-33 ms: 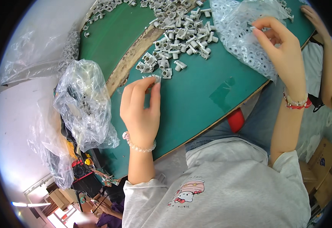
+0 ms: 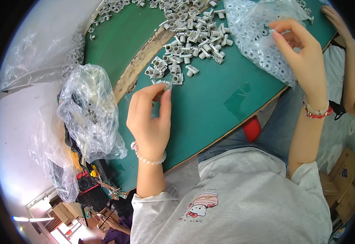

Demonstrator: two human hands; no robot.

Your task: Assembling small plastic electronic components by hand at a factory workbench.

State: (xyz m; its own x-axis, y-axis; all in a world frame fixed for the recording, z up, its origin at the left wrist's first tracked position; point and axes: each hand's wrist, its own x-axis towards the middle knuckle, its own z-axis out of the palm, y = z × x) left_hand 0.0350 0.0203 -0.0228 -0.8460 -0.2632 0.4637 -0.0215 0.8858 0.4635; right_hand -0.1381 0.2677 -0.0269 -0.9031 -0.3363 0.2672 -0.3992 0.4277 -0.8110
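Note:
My left hand [image 2: 148, 126] is closed in a pinch on a small grey plastic part [image 2: 168, 86], just in front of a heap of grey plastic fittings [image 2: 199, 36] with short round tubes. Most of the pinched part is hidden by the fingers. Over a clear plastic bag [image 2: 263, 61] full of white washers [image 2: 247, 35], my right hand [image 2: 301, 46] is also closed in a pinch. Between its thumb and forefinger shows a small white piece [image 2: 271, 31], probably a washer, though too small to make out fully. The two hands are well apart.
The green tabletop [image 2: 206, 105] has a curved front edge. A worn strip [image 2: 140, 57] borders a green surface [image 2: 124, 36] holding more fittings. A crumpled clear bag [image 2: 92, 118] stands at the left. Another person's hand [image 2: 334, 20] rests at the far right. Cardboard boxes [image 2: 342, 175] stand lower right.
My left hand has shifted very slightly left and down, its pinch kept. My right hand stays nearly where it was over the bag.

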